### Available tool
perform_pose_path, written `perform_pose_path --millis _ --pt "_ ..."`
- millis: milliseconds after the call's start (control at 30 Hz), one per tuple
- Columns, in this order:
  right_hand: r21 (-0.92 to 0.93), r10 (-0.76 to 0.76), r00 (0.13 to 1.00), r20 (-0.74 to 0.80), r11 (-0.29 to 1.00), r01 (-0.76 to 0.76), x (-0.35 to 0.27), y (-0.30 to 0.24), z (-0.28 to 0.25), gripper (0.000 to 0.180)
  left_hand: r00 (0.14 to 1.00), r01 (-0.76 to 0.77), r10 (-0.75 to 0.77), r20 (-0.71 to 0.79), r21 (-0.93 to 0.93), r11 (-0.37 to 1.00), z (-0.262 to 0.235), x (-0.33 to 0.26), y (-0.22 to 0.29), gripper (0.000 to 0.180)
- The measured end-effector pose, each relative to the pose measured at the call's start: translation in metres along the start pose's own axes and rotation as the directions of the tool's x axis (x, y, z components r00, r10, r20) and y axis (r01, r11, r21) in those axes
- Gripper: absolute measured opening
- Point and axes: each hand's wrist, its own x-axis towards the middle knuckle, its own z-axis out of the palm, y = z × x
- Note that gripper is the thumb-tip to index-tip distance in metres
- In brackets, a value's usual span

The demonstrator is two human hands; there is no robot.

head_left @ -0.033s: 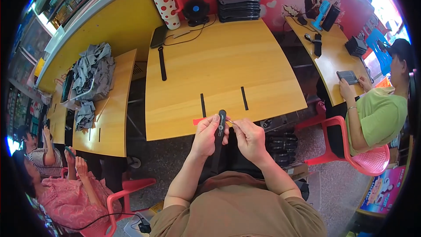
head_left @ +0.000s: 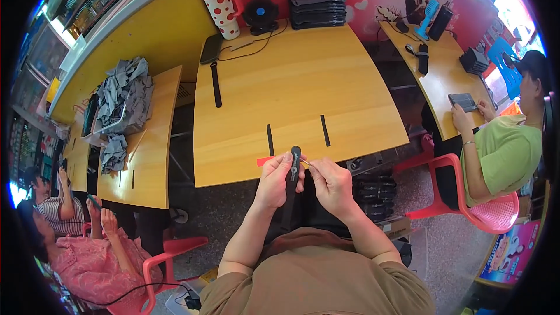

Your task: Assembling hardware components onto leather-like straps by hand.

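At the table's near edge, my left hand [head_left: 276,181] grips a black strap [head_left: 295,166] with a rounded upper end and light printing. The strap stands nearly upright, its lower part hanging toward my lap. My right hand [head_left: 331,182] pinches a thin, light-coloured stick-like tool [head_left: 305,162], its tip against the strap's right edge; most of it is hidden by my fingers. Beside my left hand lies a red piece [head_left: 265,161] on the table edge. Two black strips [head_left: 269,139] lie just beyond my hands. Farther left rests another black strap [head_left: 216,84] with a small loop at its end.
Along the back of the wooden table [head_left: 297,81] stand a dotted tumbler [head_left: 223,14], a black fan [head_left: 261,16], a phone [head_left: 211,49], a cable and stacked black pouches [head_left: 317,11]. Grey cloth pieces [head_left: 125,93] fill a bin on the left table. Co-workers sit on both sides.
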Motion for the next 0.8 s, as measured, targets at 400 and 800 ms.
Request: perform_pose_path --millis 400,800 --pt "-0.062 -0.021 1.000 -0.005 0.998 0.020 -0.0013 0.0060 0.0033 0.005 1.000 0.011 -0.011 -0.016 -0.021 1.000 -0.0017 0.0017 -0.0029 0.037" --pt "-0.068 -0.007 1.000 0.002 0.998 0.007 -0.0051 0.0053 0.0062 0.008 0.999 -0.001 0.000 -0.039 -0.029 1.000 -0.0052 0.0019 -0.0063 0.035"
